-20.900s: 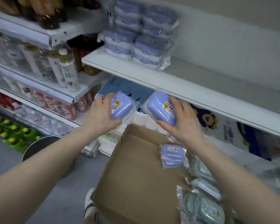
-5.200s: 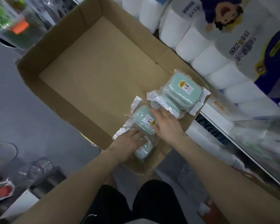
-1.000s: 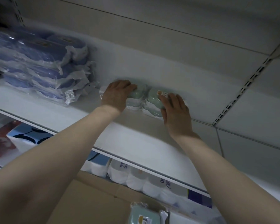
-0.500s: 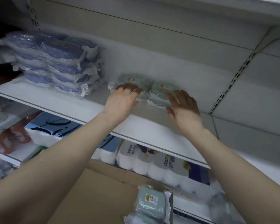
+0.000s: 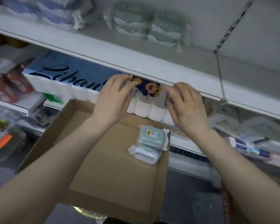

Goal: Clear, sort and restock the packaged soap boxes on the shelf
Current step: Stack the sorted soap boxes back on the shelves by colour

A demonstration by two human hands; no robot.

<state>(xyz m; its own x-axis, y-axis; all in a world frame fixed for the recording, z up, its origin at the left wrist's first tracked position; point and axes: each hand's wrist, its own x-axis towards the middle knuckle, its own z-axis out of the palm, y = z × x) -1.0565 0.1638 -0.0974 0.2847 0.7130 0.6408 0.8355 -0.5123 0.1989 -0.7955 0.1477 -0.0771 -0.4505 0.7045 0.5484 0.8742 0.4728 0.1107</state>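
Green packaged soap boxes (image 5: 149, 27) stand in two short stacks at the back of the white shelf (image 5: 152, 62), with blue packaged soap boxes (image 5: 44, 11) to their left. A stack of green soap boxes (image 5: 148, 143) lies in the open cardboard box (image 5: 107, 167) below. My left hand (image 5: 113, 97) and my right hand (image 5: 187, 107) hover empty over the cardboard box, just below the shelf's front edge, fingers relaxed and slightly bent.
Packs of toilet paper rolls (image 5: 145, 101) fill the lower shelf behind my hands. More goods crowd the lower shelves at left (image 5: 10, 88) and right (image 5: 249, 138). Grey floor (image 5: 192, 199) shows beneath the box.
Both hands have let go of the green soap boxes on the shelf and drawn back and down over the cardboard box. The view has tilted downward.
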